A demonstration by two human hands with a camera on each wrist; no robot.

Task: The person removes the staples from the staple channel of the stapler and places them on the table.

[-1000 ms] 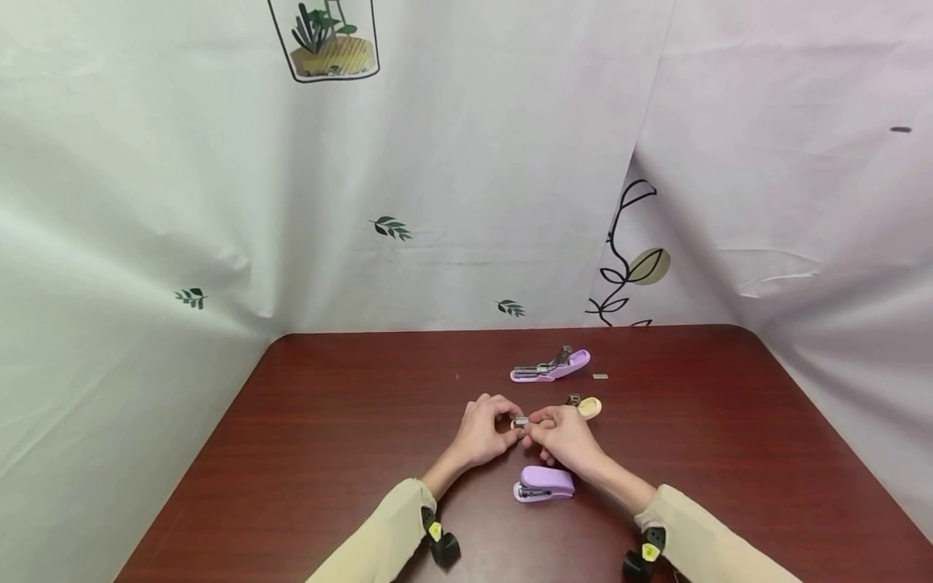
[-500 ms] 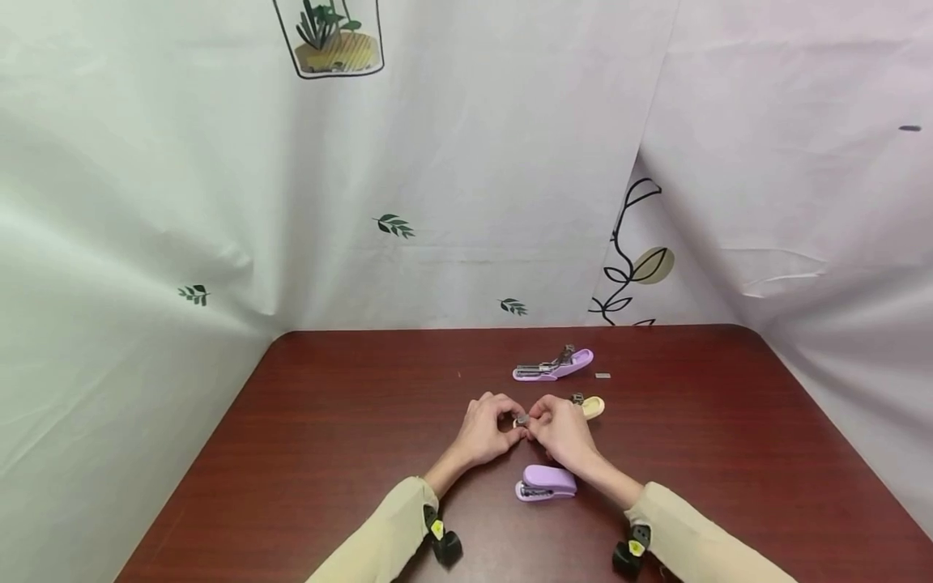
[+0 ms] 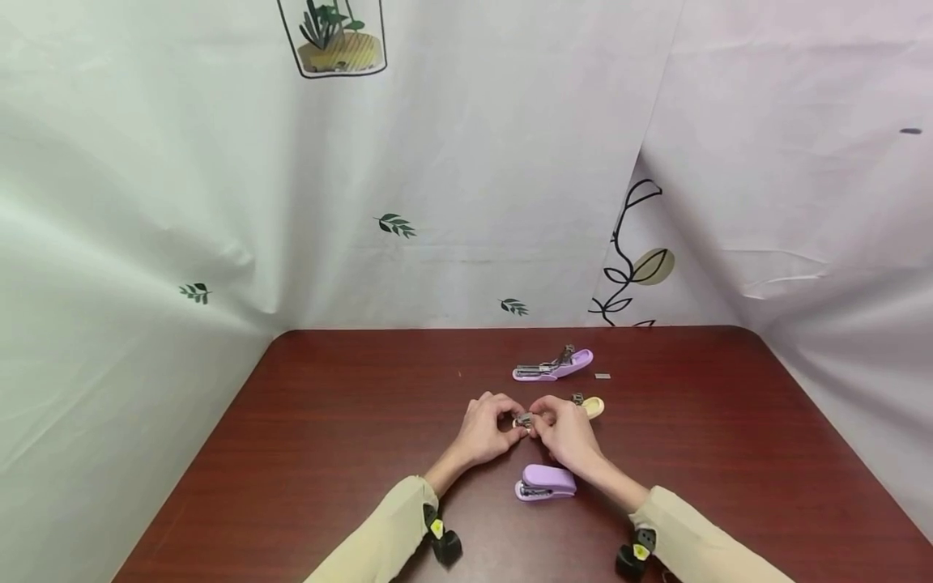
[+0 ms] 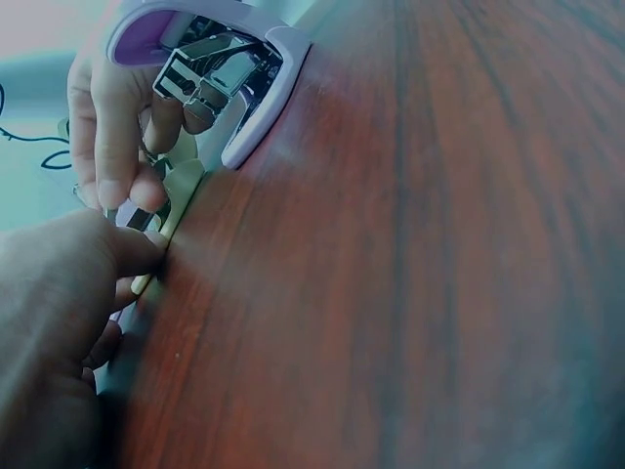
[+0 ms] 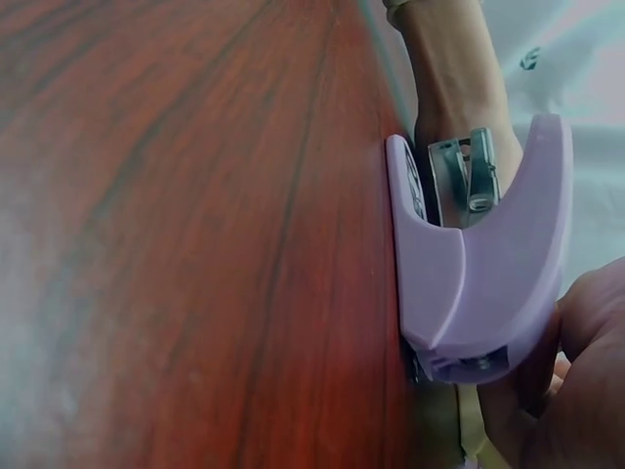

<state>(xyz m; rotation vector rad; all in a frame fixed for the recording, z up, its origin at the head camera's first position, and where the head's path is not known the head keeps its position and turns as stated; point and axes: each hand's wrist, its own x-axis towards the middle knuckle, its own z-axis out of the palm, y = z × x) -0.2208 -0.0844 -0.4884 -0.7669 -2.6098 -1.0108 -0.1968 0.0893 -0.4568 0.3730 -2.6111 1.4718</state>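
A pale yellow stapler [image 3: 594, 407], its cover swung open, lies on the table under both hands. My left hand [image 3: 481, 431] grips its front end between thumb and fingers; in the left wrist view the thumb presses the yellow base [image 4: 181, 195]. From the other side, my right hand [image 3: 567, 437] pinches a small silver strip of staples [image 3: 524, 419] at the stapler's metal channel. Fingers cover most of the strip and the channel. Just nearer than the hands stands a closed purple stapler [image 3: 545, 482], which looms large in the right wrist view.
Behind the hands, another purple stapler [image 3: 552, 367] lies opened flat. A small grey staple strip [image 3: 602, 376] rests to its right. The dark red-brown table [image 3: 328, 453] meets a white printed curtain [image 3: 452, 162] at its back edge.
My right hand has drawn in slightly and turned, its fingertips bunching closer over the strip. The left hand keeps its grip on the yellow stapler. The head view has shifted slightly.
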